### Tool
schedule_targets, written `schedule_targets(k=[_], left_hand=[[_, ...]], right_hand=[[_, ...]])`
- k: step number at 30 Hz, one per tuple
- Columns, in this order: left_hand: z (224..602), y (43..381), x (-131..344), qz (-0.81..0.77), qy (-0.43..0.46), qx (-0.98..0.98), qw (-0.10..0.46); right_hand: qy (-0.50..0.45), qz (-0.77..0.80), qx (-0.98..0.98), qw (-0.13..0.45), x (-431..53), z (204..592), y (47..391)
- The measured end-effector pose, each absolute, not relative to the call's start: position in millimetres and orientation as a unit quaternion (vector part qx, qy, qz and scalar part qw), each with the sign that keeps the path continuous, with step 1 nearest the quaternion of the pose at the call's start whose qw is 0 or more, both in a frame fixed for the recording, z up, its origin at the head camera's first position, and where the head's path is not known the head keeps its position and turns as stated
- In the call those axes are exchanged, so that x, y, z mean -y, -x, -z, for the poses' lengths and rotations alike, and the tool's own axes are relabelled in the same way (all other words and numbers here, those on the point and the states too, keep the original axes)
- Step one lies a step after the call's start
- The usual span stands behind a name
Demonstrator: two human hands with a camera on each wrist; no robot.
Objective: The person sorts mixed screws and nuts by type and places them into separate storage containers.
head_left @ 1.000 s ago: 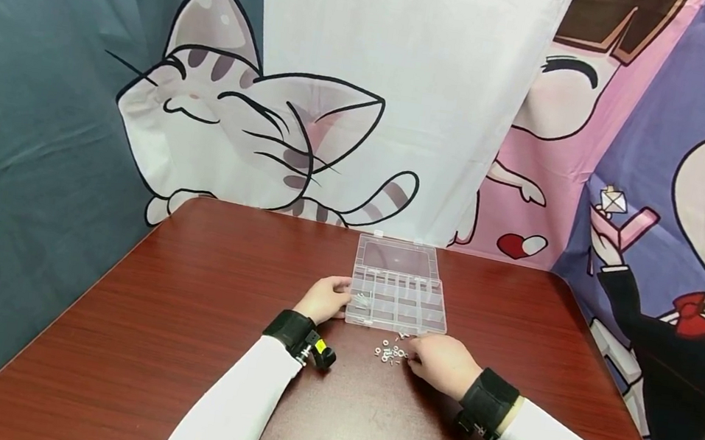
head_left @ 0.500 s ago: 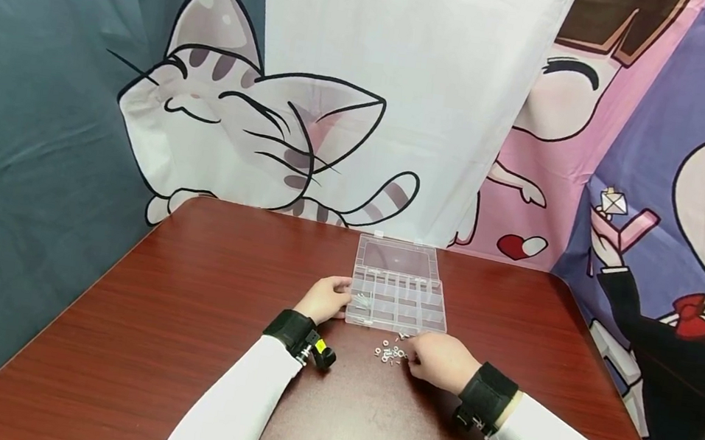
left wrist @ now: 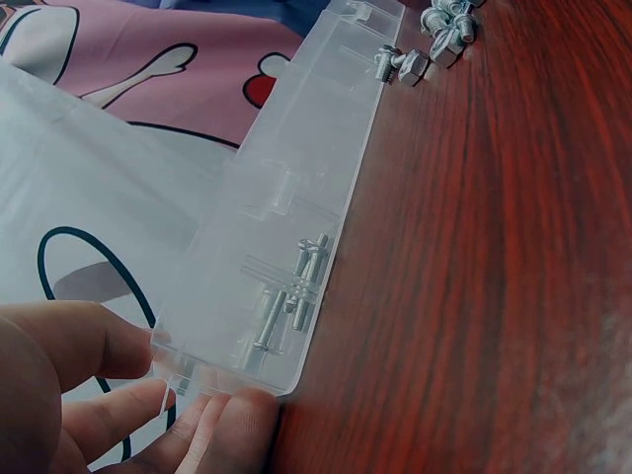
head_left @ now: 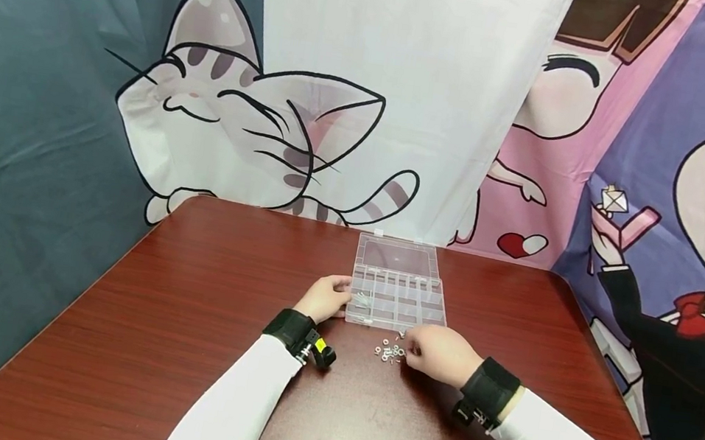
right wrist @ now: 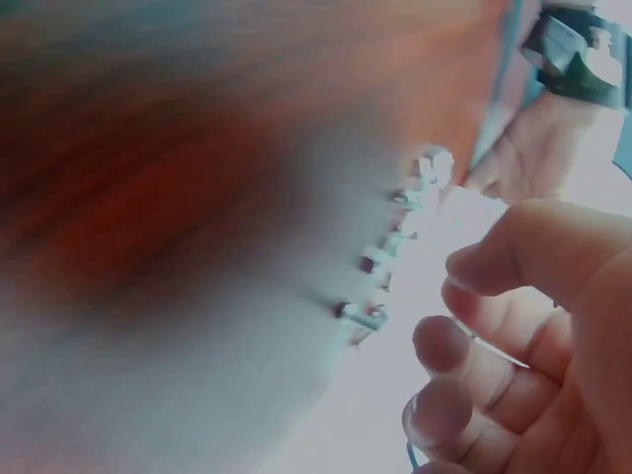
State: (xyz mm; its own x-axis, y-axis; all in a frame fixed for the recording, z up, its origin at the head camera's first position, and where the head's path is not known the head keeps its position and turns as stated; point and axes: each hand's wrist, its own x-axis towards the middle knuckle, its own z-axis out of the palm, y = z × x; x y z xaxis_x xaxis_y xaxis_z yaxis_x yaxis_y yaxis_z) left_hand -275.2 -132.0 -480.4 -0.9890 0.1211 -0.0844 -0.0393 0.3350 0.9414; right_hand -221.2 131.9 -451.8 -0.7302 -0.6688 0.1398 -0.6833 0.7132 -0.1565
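Note:
A clear plastic compartment box [head_left: 395, 326] lies with its lid [head_left: 397, 257] folded back. My left hand [head_left: 323, 298] grips its left end, thumb above and fingers below in the left wrist view. Several long screws [left wrist: 296, 291] lie in the compartment nearest that hand. In front of the box is a small pile of nuts and short bolts [head_left: 388, 352]. My right hand [head_left: 442, 354] is at the pile's right side, fingers bent, fingertips close to the box's front edge. In the right wrist view its thumb [right wrist: 479, 269] and index finger meet; I cannot tell whether something small is between them.
The brown wooden table [head_left: 179, 316] carries the box near its far side. Behind it hangs a cloth with a cartoon cat [head_left: 218, 120]. Black straps [head_left: 490, 393] with small cameras circle both wrists.
My right hand has shifted slightly left and away from me, toward the box's front edge. The left hand and the box stay where they were.

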Motion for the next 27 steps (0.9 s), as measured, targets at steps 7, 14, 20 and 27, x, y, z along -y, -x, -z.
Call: schedule_targets(k=[7,14,20,27], left_hand=[[478,274,133,-0.575,-0.025,-0.815,0.068],[480,274,132,-0.579,-0.021,-0.813,0.067],[478,272,133,-0.576,-0.022,-0.814,0.065],[477,271,133,-0.576,-0.021,-0.815,0.069]], right_hand=[[-0.344,-0.139,0.927,0.055,-124,434,241],[-0.311,-0.125,0.937,0.100,-109,415,264],[-0.310,-0.099,0.940,0.103,-92,409,284],[-0.301,-0.065,0.949,0.059,-76,413,297]])
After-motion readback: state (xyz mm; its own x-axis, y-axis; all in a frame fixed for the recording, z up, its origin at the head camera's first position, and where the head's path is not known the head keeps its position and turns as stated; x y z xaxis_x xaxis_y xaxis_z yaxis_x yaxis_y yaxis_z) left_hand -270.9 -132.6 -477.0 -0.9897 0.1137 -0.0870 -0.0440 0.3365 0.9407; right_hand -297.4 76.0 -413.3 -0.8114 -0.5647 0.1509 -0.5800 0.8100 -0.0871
